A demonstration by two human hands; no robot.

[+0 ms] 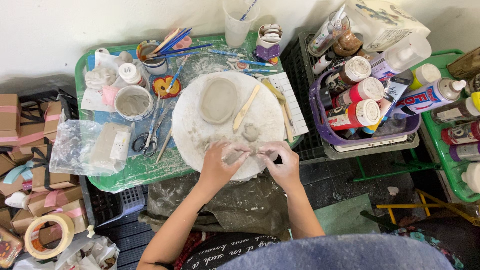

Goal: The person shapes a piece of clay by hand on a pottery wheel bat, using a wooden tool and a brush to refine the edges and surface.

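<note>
Both my hands meet at the near edge of a round white board (190,120) on a small green table. My left hand (220,161) and my right hand (282,161) pinch a small grey clay piece (248,151) between their fingertips. Farther back on the board lies a shallow oval clay dish (218,100). A flat wooden modelling stick (246,107) rests just right of it, and a small clay lump (250,132) sits near my fingers.
A clay-water bowl (133,102), scissors (145,140), brushes (175,42) and a bagged clay block (105,145) crowd the table's left. A purple basket (325,131) of paint bottles stands right. Cardboard boxes (30,130) and a tape roll (49,235) sit at left.
</note>
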